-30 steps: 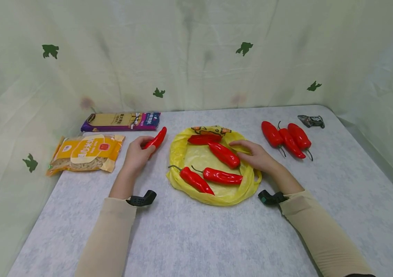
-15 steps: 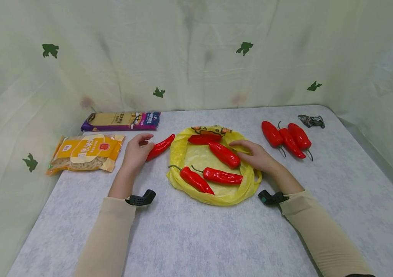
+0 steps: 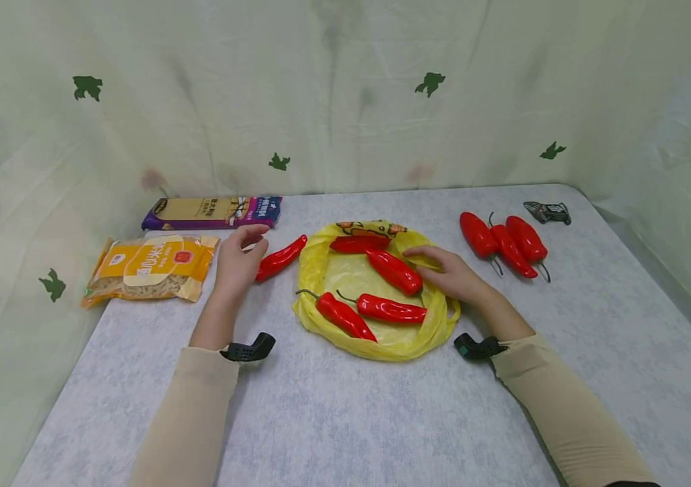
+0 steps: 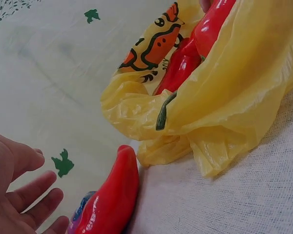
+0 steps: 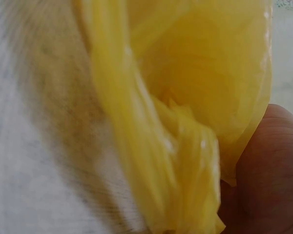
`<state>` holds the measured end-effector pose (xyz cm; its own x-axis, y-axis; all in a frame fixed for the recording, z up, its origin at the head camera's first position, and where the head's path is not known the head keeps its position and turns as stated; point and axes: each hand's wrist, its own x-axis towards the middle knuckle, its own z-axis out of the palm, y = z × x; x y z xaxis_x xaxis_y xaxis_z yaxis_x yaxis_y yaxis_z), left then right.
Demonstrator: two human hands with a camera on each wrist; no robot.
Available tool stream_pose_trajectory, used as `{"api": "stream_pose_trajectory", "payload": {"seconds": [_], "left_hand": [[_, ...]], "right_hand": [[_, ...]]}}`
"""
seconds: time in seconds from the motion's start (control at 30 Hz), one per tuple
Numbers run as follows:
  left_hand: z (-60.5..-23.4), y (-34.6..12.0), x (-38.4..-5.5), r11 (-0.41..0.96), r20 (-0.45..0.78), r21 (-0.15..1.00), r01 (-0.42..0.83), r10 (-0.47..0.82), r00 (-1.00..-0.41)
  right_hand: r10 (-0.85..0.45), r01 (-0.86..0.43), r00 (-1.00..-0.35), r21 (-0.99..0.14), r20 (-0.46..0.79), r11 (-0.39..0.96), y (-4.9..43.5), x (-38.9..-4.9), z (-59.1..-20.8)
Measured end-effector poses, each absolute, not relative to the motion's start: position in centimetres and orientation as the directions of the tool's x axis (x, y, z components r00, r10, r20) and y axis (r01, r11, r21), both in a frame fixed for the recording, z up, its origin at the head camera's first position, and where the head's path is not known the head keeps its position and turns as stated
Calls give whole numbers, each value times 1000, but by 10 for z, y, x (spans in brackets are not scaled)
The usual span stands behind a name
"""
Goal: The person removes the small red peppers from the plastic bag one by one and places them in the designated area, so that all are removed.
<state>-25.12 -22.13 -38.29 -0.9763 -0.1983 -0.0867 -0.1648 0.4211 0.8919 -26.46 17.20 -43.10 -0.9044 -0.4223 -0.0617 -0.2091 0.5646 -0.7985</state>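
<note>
My left hand has its fingers spread apart, just left of a loose red chili pepper lying on the table. In the left wrist view nothing sits between the fingers, and this pepper points up towards the bag. A yellow plastic bag, its rim rolled down around a wide mouth, holds several red peppers, among them one pepper near its middle. My right hand grips the bag's right rim. The right wrist view shows the bag's film running beside the hand, with the fingertips hidden.
A purple-and-tan packet and an orange packet lie at the left. At the right rest 3 more red peppers and a small black wrapper. A pale curtain stands behind the table.
My left hand has let go of the red chili pepper, which now lies on the table beside the bag, and has drawn slightly up and away. The right hand has stayed put.
</note>
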Motion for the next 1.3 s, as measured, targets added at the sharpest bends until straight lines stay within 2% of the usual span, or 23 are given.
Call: {"api": "stream_pose_trajectory", "payload": {"seconds": [0.3,0.5,1.13,1.3], "left_hand": [[-373,-208,-247,400,57,915,-49,-251,-966],[-365,-197,-241,377,126,925,41,-202,-971],[-364,-178,-233,360,147,924,132,-16,-989],[-371,-173,-235,378,130,914,147,69,-989]], "right_hand": [[-421,-215,-905,-792,-58,571,172,-264,-430],[-412,-207,-909,-785,-67,583,172,-264,-430],[-408,-201,-910,-786,-71,585,172,-264,-431],[-406,-201,-911,-781,-72,591,171,-265,-431]]}}
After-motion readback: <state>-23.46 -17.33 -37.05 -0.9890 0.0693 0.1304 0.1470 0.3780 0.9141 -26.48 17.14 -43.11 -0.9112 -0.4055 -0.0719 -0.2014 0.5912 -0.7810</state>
